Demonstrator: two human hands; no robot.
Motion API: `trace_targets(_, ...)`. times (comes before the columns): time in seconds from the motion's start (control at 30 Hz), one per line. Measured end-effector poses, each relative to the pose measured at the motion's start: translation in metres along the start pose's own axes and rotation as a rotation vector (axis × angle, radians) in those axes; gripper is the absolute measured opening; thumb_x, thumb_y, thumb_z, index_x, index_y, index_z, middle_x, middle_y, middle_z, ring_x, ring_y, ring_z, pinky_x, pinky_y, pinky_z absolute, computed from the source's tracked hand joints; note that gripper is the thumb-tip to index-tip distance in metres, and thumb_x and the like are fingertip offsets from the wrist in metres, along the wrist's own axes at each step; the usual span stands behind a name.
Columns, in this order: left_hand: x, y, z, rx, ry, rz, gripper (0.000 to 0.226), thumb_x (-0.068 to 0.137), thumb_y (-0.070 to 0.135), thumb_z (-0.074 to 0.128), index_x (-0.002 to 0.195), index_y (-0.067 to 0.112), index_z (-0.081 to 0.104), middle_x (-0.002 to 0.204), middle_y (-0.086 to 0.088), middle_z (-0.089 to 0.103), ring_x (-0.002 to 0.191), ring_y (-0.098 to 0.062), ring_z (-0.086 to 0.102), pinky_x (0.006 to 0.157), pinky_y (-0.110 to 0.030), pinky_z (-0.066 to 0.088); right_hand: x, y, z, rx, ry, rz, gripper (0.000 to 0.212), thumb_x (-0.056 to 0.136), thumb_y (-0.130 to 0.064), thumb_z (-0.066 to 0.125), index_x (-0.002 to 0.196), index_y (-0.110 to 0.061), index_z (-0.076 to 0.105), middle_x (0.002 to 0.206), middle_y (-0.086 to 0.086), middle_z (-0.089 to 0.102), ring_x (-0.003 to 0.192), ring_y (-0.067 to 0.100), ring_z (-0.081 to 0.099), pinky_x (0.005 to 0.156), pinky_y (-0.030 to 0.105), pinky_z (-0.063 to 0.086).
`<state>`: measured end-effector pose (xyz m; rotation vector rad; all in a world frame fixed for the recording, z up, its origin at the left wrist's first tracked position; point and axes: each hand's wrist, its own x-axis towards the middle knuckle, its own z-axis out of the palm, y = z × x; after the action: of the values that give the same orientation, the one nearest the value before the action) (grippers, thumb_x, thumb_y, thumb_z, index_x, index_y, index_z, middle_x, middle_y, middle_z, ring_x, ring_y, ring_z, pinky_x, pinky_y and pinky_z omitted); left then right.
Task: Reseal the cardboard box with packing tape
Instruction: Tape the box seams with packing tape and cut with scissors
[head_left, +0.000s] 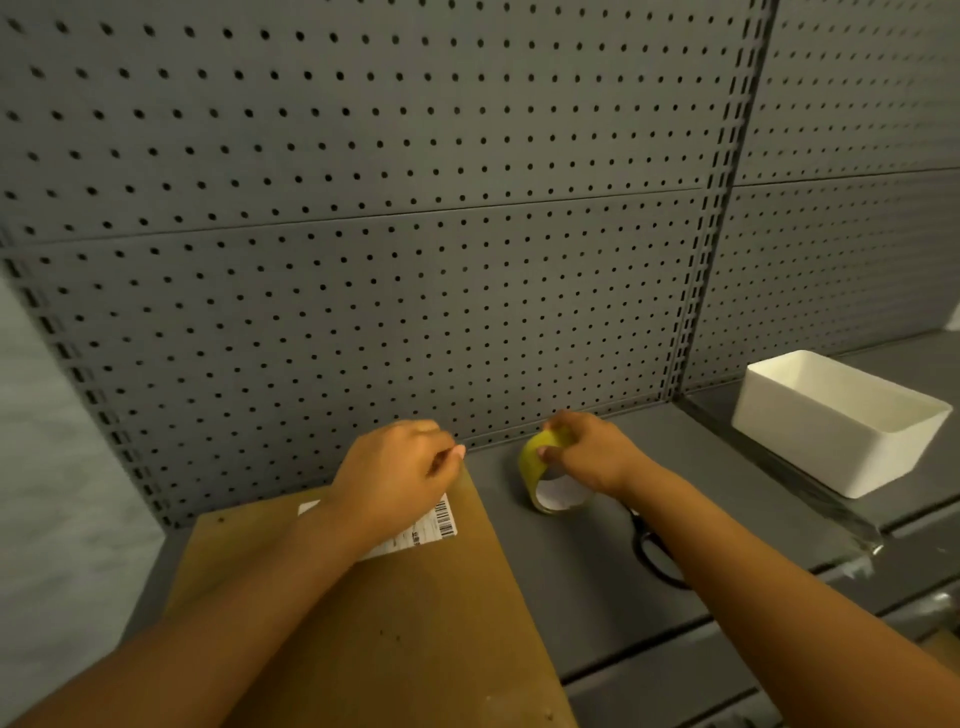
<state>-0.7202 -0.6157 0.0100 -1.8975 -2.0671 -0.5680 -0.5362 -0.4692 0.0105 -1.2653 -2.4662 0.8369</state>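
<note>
The cardboard box lies near-left on the grey shelf, its long axis running near to far. The left hand pinches at its far edge; what it pinches I cannot tell. The right hand grips the yellow tape roll just right of the box.

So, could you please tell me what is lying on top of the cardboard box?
A white shipping label is stuck on the cardboard box, and the left hand rests over it, covering most of the label. No tape is visible on the box.
</note>
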Motion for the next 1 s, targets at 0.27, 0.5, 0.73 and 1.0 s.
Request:
trace_targets(0.27, -0.019, 0.011, -0.002, 0.06, -0.103, -0.089, 0.046, 0.086, 0.044, 0.029, 0.102, 0.028, 0.069, 0.101, 0.009, 0.063, 0.094, -0.011, 0.056, 0.075, -0.031, 0.05, -0.001, 0.009, -0.004, 0.057, 0.11, -0.05, 0.03, 0.086, -0.023, 0.068, 0.111, -0.013, 0.054, 0.104, 0.008, 0.057, 0.088, 0.022, 0.052, 0.068, 0.028, 0.04)
trace_targets(0.5, -0.026, 0.024, -0.002, 0.093, -0.148, -0.16, 0.047, 0.094, 0.043, 0.027, 0.12, 0.026, 0.062, 0.116, 0.008, 0.058, 0.105, -0.011, 0.052, 0.08, -0.025, 0.044, -0.008, 0.033, 0.022, -0.062, 0.104, -0.073, 0.016, 0.086, -0.022, 0.067, 0.089, -0.009, 0.058, 0.106, 0.01, 0.06, 0.088, 0.025, 0.056, 0.078, 0.032, 0.05)
trace_targets(0.73, -0.032, 0.031, -0.002, 0.079, -0.123, -0.158, 0.037, 0.1, 0.033, 0.034, 0.122, 0.021, 0.061, 0.119, 0.005, 0.057, 0.107, -0.013, 0.05, 0.086, -0.026, 0.04, -0.01, 0.032, 0.03, -0.24, 0.256, -0.137, 0.03, 0.087, -0.036, 0.062, 0.111, -0.019, 0.057, 0.117, 0.004, 0.059, 0.112, 0.026, 0.052, 0.112, 0.039, 0.026)
trace_targets(1.0, -0.033, 0.028, 0.0, 0.02, -0.093, -0.14, 0.03, 0.098, 0.029, 0.041, 0.117, 0.021, 0.062, 0.116, 0.006, 0.06, 0.102, -0.012, 0.049, 0.084, -0.028, 0.042, -0.038, -0.048, 0.04, 0.22, 0.004, -0.332, 0.052, 0.101, -0.033, 0.042, 0.148, -0.015, 0.032, 0.156, 0.004, 0.028, 0.147, 0.018, 0.014, 0.118, 0.035, 0.015)
